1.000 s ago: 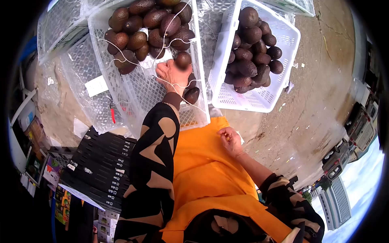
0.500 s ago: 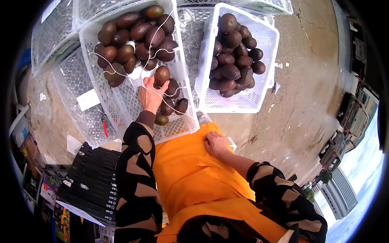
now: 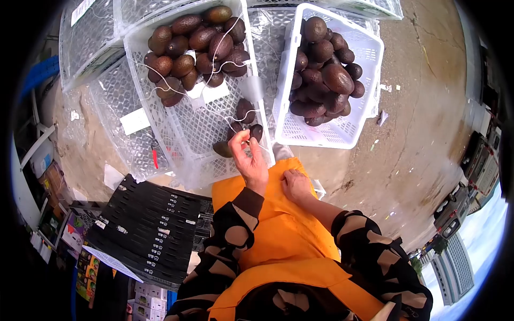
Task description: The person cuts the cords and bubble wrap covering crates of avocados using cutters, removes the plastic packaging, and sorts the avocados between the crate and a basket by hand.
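The left hand (image 3: 250, 160) is held empty and loosely curled beside avocados (image 3: 256, 132) in the translucent mesh crate (image 3: 187, 128). The right hand (image 3: 296, 185) is rested on the orange apron (image 3: 278, 230); its grasp cannot be told. More avocados are heaped in the white basket (image 3: 321, 140).

Dark brown, oval, rough-skinned avocados (image 3: 187, 24) are heaped at the far end of a translucent white plastic crate (image 3: 195, 131); a few are scattered at its near right, including a greener avocado (image 3: 221, 149). More are piled in a white perforated plastic basket (image 3: 321, 134).
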`<state>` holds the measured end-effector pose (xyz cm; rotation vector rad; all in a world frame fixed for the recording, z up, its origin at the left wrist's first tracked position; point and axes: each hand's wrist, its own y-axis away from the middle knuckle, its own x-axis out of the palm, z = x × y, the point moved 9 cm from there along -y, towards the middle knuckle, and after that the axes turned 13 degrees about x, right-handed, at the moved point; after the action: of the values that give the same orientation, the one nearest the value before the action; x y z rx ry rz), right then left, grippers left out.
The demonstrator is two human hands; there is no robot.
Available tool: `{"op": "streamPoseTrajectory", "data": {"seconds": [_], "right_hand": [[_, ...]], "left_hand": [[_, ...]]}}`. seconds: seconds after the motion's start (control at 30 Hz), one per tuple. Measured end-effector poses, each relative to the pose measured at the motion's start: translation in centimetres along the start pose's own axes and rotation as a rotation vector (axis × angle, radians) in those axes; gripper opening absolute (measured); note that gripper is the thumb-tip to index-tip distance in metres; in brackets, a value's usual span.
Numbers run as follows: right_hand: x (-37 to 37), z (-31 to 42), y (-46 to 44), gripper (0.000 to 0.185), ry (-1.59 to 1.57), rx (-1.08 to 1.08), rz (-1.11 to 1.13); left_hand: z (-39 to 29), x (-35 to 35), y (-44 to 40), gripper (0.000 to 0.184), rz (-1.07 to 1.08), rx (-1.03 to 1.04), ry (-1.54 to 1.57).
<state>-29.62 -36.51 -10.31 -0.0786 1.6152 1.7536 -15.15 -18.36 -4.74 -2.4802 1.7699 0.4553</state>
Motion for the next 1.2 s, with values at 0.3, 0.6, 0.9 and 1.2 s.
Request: {"op": "streamPoseTrajectory", "data": {"seconds": [0.3,0.6,0.9,1.2], "right_hand": [[-0.7,0.2,-0.4,0.011,-0.005,0.006,0.002],[-0.8,0.6,-0.5,0.013,-0.003,0.005,0.013],[-0.8,1.3,-0.3,0.011,0.023,-0.001,-0.046],[-0.6,1.1,-0.3,0.008,-0.005,-0.011,-0.049]], "left_hand": [[11.9,4.3,-5.6,0.088,0.514,-0.103,-0.87],[14.9,-6.2,-4.3,0.059,0.226,-0.486,0.151],[-8.7,7.5,1.4,0.051,0.154,-0.239,0.611],[7.2,-0.2,-1.5,0.065,0.454,-0.004,-0.893]]}}
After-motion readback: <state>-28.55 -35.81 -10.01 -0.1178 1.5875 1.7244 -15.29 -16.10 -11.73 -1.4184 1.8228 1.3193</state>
